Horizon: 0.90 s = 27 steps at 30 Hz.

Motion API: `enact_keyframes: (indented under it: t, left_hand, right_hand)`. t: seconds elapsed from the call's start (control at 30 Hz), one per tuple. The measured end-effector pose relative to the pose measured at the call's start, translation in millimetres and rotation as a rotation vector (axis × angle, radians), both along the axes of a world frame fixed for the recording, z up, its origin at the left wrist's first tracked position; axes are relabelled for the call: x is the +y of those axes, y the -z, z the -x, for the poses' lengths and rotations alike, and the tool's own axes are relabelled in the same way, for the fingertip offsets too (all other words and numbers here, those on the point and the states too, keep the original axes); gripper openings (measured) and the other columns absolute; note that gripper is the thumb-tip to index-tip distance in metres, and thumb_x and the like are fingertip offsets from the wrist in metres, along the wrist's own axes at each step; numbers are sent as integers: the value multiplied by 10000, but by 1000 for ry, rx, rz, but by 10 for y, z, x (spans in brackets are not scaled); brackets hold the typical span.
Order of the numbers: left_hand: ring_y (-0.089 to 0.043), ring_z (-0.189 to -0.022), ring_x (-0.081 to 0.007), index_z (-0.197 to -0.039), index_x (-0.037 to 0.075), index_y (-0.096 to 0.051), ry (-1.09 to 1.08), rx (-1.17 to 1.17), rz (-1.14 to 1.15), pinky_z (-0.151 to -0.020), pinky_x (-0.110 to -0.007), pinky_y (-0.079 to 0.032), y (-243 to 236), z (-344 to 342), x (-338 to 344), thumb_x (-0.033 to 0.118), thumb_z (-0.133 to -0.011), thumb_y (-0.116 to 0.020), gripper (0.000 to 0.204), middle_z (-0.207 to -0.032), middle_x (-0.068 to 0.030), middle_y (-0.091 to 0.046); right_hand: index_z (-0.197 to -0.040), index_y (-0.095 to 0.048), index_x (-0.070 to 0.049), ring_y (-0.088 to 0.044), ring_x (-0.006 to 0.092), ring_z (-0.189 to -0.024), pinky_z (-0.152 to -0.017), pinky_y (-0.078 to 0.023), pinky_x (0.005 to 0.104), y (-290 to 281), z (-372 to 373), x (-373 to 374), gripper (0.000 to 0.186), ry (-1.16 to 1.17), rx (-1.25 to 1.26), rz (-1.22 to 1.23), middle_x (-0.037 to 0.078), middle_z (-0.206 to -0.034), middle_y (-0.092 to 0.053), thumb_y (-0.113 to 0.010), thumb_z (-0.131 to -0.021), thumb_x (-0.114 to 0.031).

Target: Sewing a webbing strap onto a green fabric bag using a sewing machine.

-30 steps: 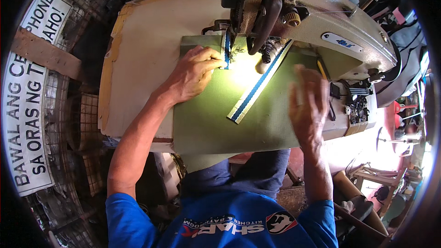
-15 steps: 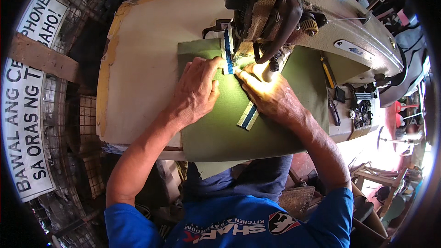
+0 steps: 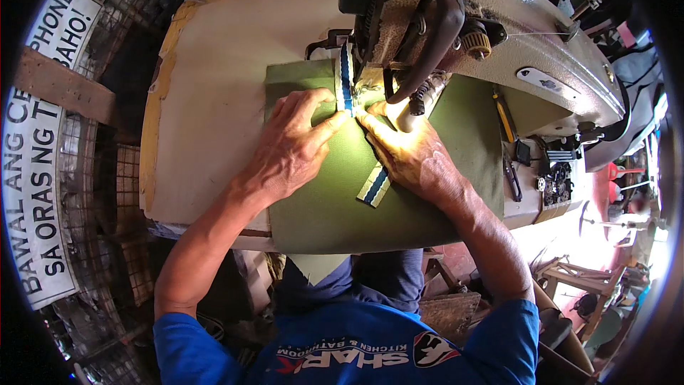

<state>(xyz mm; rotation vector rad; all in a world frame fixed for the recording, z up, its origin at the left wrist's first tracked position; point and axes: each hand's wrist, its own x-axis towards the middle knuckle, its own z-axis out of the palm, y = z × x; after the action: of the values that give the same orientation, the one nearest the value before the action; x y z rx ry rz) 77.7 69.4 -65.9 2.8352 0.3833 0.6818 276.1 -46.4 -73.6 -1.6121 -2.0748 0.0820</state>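
A striped ribbon in blue and white lies on a green cloth beside the head of a sewing machine. My left hand has curled fingers resting on the cloth. Its thumb reaches across to press the ribbon near the needle area. From the other side, my right hand holds the ribbon down with thumb and fingers, under the lit part of the machine. The palm hides the ribbon's middle, and its loose end slants out below that hand. The needle itself is hard to make out.
A yellow-handled tool and a black tool lie right of the cloth, near small metal machine parts. The pale tabletop extends left. A wire mesh wall with a sign stands at far left.
My left thumb has swung up from the cloth onto the ribbon, and the left index finger has drawn back slightly. My right hand stays on the ribbon. The whole view has shifted a little.
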Motion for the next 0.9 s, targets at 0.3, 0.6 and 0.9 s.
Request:
enact_keyframes:
  t: [0.3,0.6,0.9]
  left_hand:
    - [-544,-1152,-342,-1151,-22,-602,-76,-46,148,-1011,-444,-458,-5,-28,-114,14,-830,-641,326,-1183,-169,-557]
    - [-505,-1214,-368,-1200,-34,-597,-8,-5,-14,-1106,-492,-375,13,-79,-130,57,-834,-597,377,-1225,-195,-544]
    - [-493,-1261,-313,-1246,-44,-553,29,33,50,-1145,-486,-333,-18,-71,-76,68,-858,-610,408,-1244,-166,-532]
  right_hand:
    - [-1186,-626,10,-612,373,-1012,-871,-503,445,-23,15,-20,352,41,-11,-13,184,-1127,-624,-651,-836,-26]
    - [-1211,-618,-2,-610,372,-1026,-884,-507,449,25,-2,6,394,22,-29,-36,179,-1155,-619,-663,-820,-32]
    - [-1240,-631,-59,-619,389,-999,-854,-508,463,1,-44,-38,412,57,-41,77,220,-1145,-611,-660,-830,-30]
